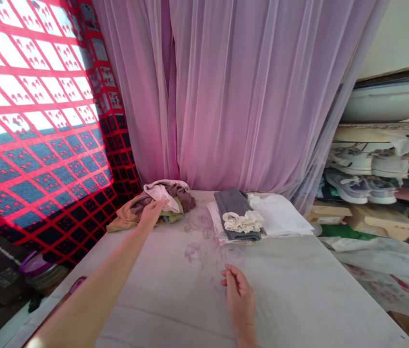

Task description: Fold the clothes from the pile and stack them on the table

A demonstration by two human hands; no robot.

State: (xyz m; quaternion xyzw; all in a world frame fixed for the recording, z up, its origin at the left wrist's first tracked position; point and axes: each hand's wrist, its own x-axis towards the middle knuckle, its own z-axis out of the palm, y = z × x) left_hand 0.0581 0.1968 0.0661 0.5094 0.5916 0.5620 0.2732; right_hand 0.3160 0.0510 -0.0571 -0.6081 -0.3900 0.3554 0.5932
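My left hand (151,212) reaches far forward and touches a loose heap of clothes (168,195) in brown, white and olive at the far left of the table; its fingers rest on the cloth, partly curled. My right hand (239,290) hovers low over the cloth-covered table (299,290) near its middle, fingers loosely curled and holding nothing. A stack of folded clothes (239,215), with a grey piece and a cream ruffled piece on top, lies at the far centre.
A flat white folded garment (282,215) lies right of the stack. Pink sheer curtains (244,96) hang behind the table. A red and blue patterned blanket (37,121) hangs left. Shoes on racks (367,176) and cardboard boxes (378,220) stand right.
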